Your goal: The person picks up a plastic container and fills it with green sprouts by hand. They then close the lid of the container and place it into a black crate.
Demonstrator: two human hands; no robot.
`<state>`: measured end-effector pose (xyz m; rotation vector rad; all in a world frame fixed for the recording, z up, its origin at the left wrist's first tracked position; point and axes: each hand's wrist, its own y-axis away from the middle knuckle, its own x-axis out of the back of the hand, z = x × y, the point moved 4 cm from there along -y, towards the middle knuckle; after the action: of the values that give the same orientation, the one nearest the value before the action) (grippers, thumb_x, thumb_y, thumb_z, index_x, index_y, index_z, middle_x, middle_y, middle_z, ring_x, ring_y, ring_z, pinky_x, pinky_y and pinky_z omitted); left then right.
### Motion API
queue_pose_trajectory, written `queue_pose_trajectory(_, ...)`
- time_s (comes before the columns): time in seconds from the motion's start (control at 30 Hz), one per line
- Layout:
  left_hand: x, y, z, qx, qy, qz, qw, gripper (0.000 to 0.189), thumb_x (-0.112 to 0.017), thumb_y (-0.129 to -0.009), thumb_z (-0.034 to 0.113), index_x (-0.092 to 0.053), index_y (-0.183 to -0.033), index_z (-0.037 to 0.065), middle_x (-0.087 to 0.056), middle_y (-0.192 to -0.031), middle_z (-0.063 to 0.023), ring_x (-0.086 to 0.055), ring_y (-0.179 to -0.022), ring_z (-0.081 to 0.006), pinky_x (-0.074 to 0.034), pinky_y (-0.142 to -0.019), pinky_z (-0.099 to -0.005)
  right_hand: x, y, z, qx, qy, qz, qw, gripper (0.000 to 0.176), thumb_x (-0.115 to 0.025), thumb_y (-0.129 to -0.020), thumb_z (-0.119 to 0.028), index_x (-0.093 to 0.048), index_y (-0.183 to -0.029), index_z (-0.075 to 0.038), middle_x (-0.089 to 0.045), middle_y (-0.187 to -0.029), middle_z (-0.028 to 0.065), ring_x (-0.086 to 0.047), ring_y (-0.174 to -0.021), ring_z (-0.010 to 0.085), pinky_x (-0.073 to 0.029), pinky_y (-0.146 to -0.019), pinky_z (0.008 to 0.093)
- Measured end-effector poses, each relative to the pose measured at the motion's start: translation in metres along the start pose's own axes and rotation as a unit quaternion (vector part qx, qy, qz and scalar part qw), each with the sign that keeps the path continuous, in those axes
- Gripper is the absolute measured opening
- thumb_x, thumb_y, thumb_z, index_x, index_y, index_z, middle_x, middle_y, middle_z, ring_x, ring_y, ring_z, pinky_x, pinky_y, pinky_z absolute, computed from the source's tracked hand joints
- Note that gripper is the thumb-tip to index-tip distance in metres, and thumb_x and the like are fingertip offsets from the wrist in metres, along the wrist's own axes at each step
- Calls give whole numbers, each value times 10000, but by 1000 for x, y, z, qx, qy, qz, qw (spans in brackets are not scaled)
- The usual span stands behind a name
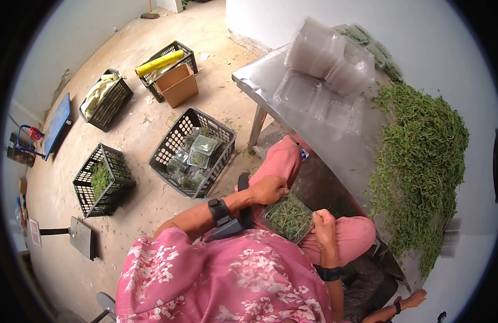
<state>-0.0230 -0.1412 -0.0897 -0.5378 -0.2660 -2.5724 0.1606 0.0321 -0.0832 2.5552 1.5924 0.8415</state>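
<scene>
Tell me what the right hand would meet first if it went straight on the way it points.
Probably the metal table's edge. The right hand, closed on the herb container's rim, points at it across a dark gap; depth is unclear, so it could pass underneath.

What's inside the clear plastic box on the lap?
Cut green herb sprigs fill the clear plastic clamshell box. The left hand and right hand hold and cover its ends, and the lower layers are hidden.
</scene>
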Motion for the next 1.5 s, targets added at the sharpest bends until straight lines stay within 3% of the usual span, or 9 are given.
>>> queue_pose_trajectory(0.07,-5,3,-6,6,25,33,999,220,-613,-909,233,-666,-937,22,-665,-847,-163,-649,-840,-295,-498,-765,-367,-2,1,-9,-44,-37,-4,998,167,-579,-950,-162,-581,-857,-23,-557,-703,1,-498,-548,62,-421,-483,219)
queue_pose_trajectory(0.3,-7,9,-15,3,193,39,980,228,-597,-949,264,-655,-969,44,-638,-816,-33,-589,-802,-153,-489,-756,-324,-2,4,-19,-27,-115,4,993,160,-581,-949,-165,-585,-864,-29,-549,-684,-4,-489,-535,59,-412,-487,212)
queue_pose_trajectory(0.57,3,5,-9,6,70,23,997,186,-636,-890,201,-634,-892,14,-645,-803,-154,-620,-765,-257,-489,-711,-366,-4,-1,-23,2,-15,-19,1000,174,-584,-946,-151,-591,-864,1,-550,-673,5,-498,-524,66,-413,-480,224)
queue_pose_trajectory(0.7,-3,6,-19,29,95,38,994,193,-629,-887,198,-628,-891,5,-649,-810,-169,-625,-751,-283,-488,-706,-395,-7,-4,-22,-55,-44,-17,997,168,-582,-951,-158,-602,-894,-1,-557,-692,1,-496,-532,59,-412,-486,215)
queue_pose_trajectory(0.8,3,13,-23,61,154,2,986,195,-602,-926,207,-616,-911,13,-633,-775,-113,-607,-696,-227,-489,-658,-373,-10,-6,-20,-73,-125,-17,989,164,-581,-960,-163,-613,-960,-2,-579,-742,4,-514,-577,57,-424,-518,204)
queue_pose_trajectory(0.9,13,24,-20,109,255,-27,960,231,-556,-988,254,-571,-916,35,-522,-711,-6,-530,-641,-96,-466,-579,-275,-12,-8,-22,-69,-211,-12,975,173,-578,-972,-170,-608,-1028,-10,-604,-807,10,-540,-637,63,-441,-562,195)
queue_pose_trajectory(1.0,30,35,-33,73,304,17,950,223,-544,-1000,265,-538,-920,57,-506,-712,15,-503,-620,-81,-446,-546,-247,-11,-10,-16,-74,-220,-35,972,181,-576,-981,-179,-592,-1070,-22,-617,-851,15,-566,-680,72,-454,-593,194)
queue_pose_trajectory(1.3,144,132,-97,165,335,296,879,188,-533,-991,213,-534,-926,36,-569,-742,-30,-571,-632,-112,-480,-572,-257,-14,-11,-12,-112,-185,-47,975,124,-565,-971,-122,-596,-1048,-31,-616,-826,13,-569,-667,72,-452,-592,190)
queue_pose_trajectory(1.5,116,212,-228,287,306,533,735,120,-515,-937,143,-524,-883,36,-571,-727,-67,-615,-615,-165,-544,-566,-291,-16,-11,-10,-121,-173,-47,976,117,-582,-952,-103,-623,-1020,-17,-623,-795,14,-572,-649,68,-445,-567,194)
